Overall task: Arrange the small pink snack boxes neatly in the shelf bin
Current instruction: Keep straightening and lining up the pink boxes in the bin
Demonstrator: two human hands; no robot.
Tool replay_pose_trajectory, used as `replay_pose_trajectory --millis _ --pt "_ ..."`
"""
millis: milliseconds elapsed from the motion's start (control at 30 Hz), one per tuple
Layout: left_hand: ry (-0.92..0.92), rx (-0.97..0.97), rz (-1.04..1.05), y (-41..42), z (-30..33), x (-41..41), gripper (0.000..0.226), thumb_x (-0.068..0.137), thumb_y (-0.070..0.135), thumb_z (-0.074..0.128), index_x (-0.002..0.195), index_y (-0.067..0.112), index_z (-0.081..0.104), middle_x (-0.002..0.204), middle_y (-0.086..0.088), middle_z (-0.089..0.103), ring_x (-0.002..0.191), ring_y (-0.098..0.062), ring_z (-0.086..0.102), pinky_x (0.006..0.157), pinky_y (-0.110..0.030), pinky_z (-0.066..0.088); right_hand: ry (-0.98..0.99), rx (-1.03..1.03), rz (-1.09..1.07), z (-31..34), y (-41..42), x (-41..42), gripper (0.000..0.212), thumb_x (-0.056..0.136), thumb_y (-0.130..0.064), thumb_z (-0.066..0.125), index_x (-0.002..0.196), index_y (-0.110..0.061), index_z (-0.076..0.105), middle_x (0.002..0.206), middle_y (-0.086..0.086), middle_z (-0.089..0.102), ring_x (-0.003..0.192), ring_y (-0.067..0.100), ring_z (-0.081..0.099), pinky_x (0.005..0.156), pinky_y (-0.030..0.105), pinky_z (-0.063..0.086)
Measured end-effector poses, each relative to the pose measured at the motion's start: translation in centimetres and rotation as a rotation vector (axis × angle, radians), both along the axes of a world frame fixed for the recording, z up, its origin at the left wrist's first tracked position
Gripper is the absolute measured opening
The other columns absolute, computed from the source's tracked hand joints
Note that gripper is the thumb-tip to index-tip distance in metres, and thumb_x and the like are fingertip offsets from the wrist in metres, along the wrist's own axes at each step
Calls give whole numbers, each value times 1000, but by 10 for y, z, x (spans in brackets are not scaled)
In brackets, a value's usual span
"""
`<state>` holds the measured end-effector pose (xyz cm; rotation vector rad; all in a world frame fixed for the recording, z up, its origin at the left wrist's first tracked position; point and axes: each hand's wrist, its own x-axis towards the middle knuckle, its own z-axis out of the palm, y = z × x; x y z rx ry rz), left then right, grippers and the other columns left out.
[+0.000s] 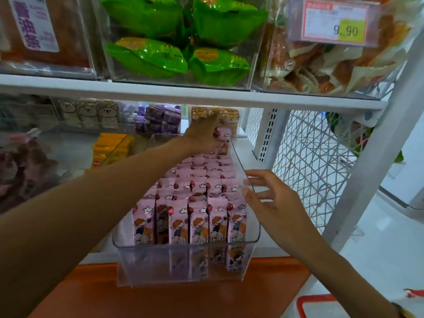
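My left hand point(204, 134) pinches a light, crushable box point(223, 133) by its sides at the bin's point(249, 180) 12 o'clock end, while my right hand point(273, 203) rests open on the rim.

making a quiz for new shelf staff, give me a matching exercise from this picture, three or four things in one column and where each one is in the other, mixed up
Things:
1. left hand
2. right hand
3. green packets
4. price tag

Places:
A. upper shelf, in the middle clear bin
B. at the far end of the clear bin, gripping a pink snack box
C. upper right, on the front of a bin
D. fingers at the clear bin's right wall, near the front

Pairs: 1-B, 2-D, 3-A, 4-C
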<state>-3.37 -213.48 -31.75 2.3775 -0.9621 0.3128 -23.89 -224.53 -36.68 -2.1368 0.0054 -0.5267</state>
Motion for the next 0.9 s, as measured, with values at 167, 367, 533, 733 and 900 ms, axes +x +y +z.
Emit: replay_pose_trajectory --millis 167,367,533,733,900 --pt "-113 -77 155 -13 -29 7 31 82 19 73 109 10 61 114 -7 65 106 -23 59 80 -31 47 -1 -21 -2 0 0 1 25 92 -35 56 115 -39 49 111 -21 60 85 -8 61 65 7 48" --pt "6 247 76 -3 -36 15 27 98 27 51 101 7 69 105 -10 69 96 -25 62 84 -34 47 4 -40 8 0 0 0 23 92 -39 53 114 -42 47 110 -24 58 87 -10 59 66 6 46" --pt "-42 244 23 0 -20 12 28 96 29 52 114 13 67 117 -5 67 105 -23 62 91 -36 49 44 -109 12 1 0 -4 47 82 -63 34 123 -44 44 105 -34 52 89 -9 59 69 8 45" --pt "16 290 -8 -8 -25 4 27 92 28 61 113 13 68 114 -4 70 102 -19 63 94 -39 49 83 -188 34 -2 -1 -11 54 80 -73 25 131 -55 32 101 -40 50 91 -14 57 80 23 52" --pt "74 65 45 -8 -22 3 20 93 21 59 104 7 69 104 -8 70 97 -22 64 91 -39 50 94 -212 30 -3 1 -12 46 77 -75 25 122 -66 21 101 -41 48 90 -16 55 77 21 52"
